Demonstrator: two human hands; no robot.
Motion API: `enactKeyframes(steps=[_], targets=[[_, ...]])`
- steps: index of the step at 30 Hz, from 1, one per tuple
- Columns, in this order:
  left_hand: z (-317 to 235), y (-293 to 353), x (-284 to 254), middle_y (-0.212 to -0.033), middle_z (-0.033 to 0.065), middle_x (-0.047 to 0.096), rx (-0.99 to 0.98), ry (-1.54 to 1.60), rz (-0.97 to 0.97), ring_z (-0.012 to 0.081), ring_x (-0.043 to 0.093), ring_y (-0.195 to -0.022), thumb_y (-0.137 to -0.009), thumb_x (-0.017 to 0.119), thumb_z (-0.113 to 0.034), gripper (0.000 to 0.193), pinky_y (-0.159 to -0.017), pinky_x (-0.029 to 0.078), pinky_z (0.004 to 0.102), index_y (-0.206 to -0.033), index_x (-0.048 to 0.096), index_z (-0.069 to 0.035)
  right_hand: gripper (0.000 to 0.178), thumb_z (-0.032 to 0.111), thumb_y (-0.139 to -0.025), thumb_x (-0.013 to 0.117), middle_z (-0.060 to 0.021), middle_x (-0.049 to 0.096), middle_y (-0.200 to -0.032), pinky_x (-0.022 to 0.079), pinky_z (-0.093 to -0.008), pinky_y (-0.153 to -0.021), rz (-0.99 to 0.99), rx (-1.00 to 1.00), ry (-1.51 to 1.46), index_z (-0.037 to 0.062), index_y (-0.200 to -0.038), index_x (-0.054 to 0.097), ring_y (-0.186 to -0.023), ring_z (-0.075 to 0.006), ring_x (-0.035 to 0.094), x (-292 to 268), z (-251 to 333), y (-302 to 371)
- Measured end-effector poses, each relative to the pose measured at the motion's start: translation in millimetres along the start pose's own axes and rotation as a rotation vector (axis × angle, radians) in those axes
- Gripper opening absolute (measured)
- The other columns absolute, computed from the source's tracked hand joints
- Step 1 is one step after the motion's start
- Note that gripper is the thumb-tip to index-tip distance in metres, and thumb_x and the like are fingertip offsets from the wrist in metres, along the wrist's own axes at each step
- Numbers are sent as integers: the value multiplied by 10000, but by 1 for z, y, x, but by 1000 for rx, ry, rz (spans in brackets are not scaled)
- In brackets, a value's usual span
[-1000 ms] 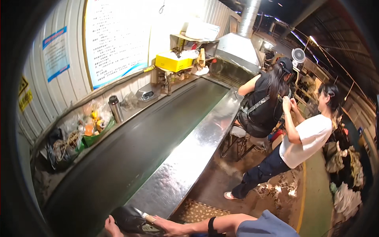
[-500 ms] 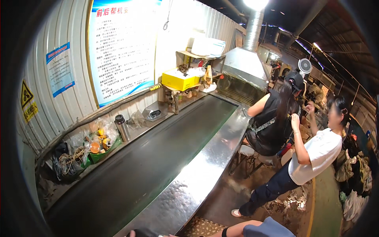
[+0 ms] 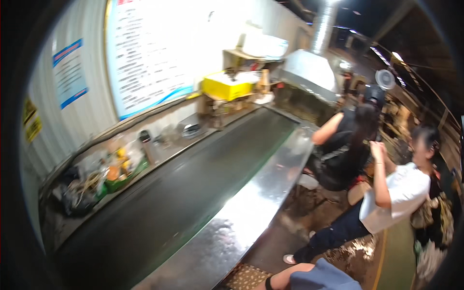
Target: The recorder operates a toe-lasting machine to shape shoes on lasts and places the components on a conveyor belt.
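Observation:
Neither of my hands shows. At the lower edge, a bare forearm (image 3: pixel 290 275) with a black wristband comes out of a blue-grey sleeve (image 3: pixel 325 276); it appears to be my right arm, its hand cut off below the picture. A long dark belt-like surface (image 3: pixel 193 181) runs away from me toward the far right. Along its right side lies a shiny metal ledge (image 3: pixel 232 220), the nearest thing to that forearm. The picture is blurred by motion.
On the left ledge are a green bin (image 3: pixel 116 183) of bags and scraps, a flask (image 3: pixel 146 145) and a clear container (image 3: pixel 191 129). Farther off stand a yellow box (image 3: pixel 227 89) and a metal hood (image 3: pixel 309 72). Right, one person sits (image 3: pixel 345 150) and another stands (image 3: pixel 396 193).
My view has shifted, so most things sit slightly farther right. A dark object and bits of skin at the lower edge have left the picture. The standing person's hands have come together.

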State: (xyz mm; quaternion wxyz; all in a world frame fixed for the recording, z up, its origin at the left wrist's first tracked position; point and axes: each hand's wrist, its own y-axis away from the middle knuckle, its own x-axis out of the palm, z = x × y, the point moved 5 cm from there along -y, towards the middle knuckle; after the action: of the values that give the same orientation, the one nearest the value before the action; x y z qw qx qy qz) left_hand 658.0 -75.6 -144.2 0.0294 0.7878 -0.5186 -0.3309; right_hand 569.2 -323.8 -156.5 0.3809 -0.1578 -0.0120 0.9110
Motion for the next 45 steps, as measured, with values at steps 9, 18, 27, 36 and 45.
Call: enactKeyframes(steps=[9,18,27,36,45], targets=[[24,108,-168,-1027,183,720,141,167,-372,241,683,-941,-756,738,-437,670,-867,521,362,-1196,648,61,756,365,-951,663,-159,481,-1436,350,-347,-1102,293,669,-512,-56,-1488,338,-1304,-233,461,57,46,-97],[153,354,-348,-895,191,710,-18,225,-1221,348,691,-862,-821,667,-390,398,-783,514,418,-1032,685,-53,306,76,-987,591,-45,640,-1080,454,-252,-870,545,200,-494,-50,-1257,524,-957,-114,564,281,199,-85],[279,519,-420,-1142,86,693,335,1580,-962,190,646,-1036,-1035,468,-318,402,-950,489,330,-1237,612,-2,255,207,-972,662,-38,704,-960,500,-250,-700,732,506,-656,0,-1121,647,-809,-94,615,481,277,-26],[330,523,-450,-1167,104,692,320,1602,-1087,232,656,-1045,-1012,520,-332,393,-953,499,346,-1229,642,-28,219,158,-991,567,-71,699,-972,582,-333,-709,823,647,-749,44,-1162,642,-815,-181,677,565,294,-38],[376,488,-418,-1029,104,726,66,1821,-1028,243,693,-886,-953,635,-392,377,-819,559,379,-1078,695,-41,255,116,-992,582,-108,691,-940,592,-378,-645,742,899,-785,54,-1238,612,-738,-222,682,618,286,-54]])
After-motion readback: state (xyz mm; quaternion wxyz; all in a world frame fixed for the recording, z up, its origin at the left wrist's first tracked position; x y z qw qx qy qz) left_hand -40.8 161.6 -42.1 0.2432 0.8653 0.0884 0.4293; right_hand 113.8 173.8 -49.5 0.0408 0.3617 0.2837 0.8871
